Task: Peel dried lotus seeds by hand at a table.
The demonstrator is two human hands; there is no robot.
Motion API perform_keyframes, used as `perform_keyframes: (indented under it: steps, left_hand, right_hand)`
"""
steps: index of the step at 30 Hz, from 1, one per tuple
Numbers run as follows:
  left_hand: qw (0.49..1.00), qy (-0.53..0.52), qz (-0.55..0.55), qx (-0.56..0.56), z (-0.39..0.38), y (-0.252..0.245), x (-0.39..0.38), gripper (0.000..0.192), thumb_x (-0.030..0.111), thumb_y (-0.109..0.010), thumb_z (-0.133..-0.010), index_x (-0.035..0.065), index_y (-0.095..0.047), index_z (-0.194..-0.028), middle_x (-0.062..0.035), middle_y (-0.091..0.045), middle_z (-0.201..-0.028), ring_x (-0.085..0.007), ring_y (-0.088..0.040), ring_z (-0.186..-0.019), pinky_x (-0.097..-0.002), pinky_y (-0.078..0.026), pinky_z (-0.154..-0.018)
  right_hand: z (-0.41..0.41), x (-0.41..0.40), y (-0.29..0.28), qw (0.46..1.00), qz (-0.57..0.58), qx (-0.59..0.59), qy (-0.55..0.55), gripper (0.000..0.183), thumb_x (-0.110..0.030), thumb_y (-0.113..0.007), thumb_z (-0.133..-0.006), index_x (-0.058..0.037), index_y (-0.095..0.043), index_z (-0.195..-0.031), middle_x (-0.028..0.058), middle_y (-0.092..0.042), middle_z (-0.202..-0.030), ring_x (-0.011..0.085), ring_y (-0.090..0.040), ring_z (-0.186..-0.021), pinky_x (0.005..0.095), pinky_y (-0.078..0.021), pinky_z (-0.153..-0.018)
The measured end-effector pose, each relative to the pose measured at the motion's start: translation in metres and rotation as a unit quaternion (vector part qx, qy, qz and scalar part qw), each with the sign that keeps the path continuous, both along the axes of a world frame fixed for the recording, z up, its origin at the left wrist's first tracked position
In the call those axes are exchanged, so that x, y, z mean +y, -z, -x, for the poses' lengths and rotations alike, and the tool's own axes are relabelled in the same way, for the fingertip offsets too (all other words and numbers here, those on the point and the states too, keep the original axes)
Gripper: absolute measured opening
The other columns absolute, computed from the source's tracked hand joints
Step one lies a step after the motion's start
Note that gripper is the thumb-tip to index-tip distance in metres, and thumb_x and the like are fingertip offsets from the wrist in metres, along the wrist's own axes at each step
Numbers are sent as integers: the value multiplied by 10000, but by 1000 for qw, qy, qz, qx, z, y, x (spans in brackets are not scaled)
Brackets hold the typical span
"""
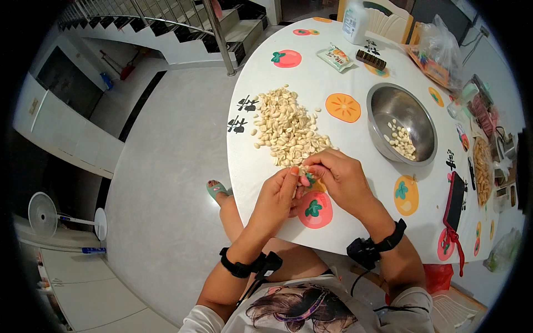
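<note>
A heap of pale, skinless peanut kernels [287, 125] is spread over the white tablecloth [358, 224] before me. At its near edge my left hand [277, 195] has thumb and fingers pinched together around small pale peanut kernels. My right hand [343, 177] comes in from the right, its thumb and index finger pinched at the same spot, fingertips almost touching the left ones. Exactly what lies between the right fingertips is partly hidden. To the right stands a stainless-steel bowl [420, 108] with a small batch of kernels [401, 143] at its bottom.
A phone in a red case [454, 202] lies at the right, near a pile of tan peanuts [483, 170]. Farther back are a white bottle [355, 23], a small packet [335, 58], a dark ridged object [371, 60] and a plastic bag [441, 54].
</note>
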State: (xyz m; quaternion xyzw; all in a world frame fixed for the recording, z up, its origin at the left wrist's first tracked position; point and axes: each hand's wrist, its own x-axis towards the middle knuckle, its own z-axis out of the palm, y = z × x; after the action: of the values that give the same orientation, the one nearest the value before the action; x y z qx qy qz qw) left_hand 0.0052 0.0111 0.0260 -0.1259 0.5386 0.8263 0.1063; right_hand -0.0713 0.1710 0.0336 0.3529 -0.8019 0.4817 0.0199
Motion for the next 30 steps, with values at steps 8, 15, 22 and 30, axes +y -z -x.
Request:
perform_keyframes:
  steps: [8, 15, 22, 30]
  left_hand:
    - [997, -10, -53, -56, 6, -4, -4, 339, 356, -422, -1068, 72, -582, -976, 36, -487, -724, -30, -316, -511, -191, -240, -442]
    - [993, -26, -101, -57, 5, -1, -9, 246, 257, -429, -1060, 54, -565, -1035, 16, -523, -761, -36, -355, -531, -182, -272, -450]
    - [996, -15, -77, -43, 1, -3, -7, 231, 260, -437, -1065, 64, -560, -1050, 28, -523, -783, -28, -327, -529, -177, -251, -456]
    - [995, 13, -96, 19, -2, 6, -9, 187, 262, -486, -1057, 85, -543, -1084, 48, -506, -792, -11, -310, -525, -173, -227, -451]
  right_hand:
    - [-5, -4, -9, 1000, 12, 25, 0, 195, 5, -658, -874, -11, -685, -1067, 134, -640, -939, 267, -663, -822, 342, -537, -708]
    - [-9, -7, -3, 999, 24, 10, -46, 215, 26, -673, -854, -20, -700, -1062, 109, -587, -962, 233, -646, -821, 319, -535, -699]
    - [-6, -5, 1, 998, 3, 46, -51, 175, 50, -659, -849, 4, -642, -1017, 118, -566, -971, 245, -639, -835, 328, -531, -711]
    - [-9, -7, -7, 996, 38, -66, -48, 104, 14, -598, -933, 0, -578, -1034, 90, -565, -990, 187, -672, -823, 287, -529, -695]
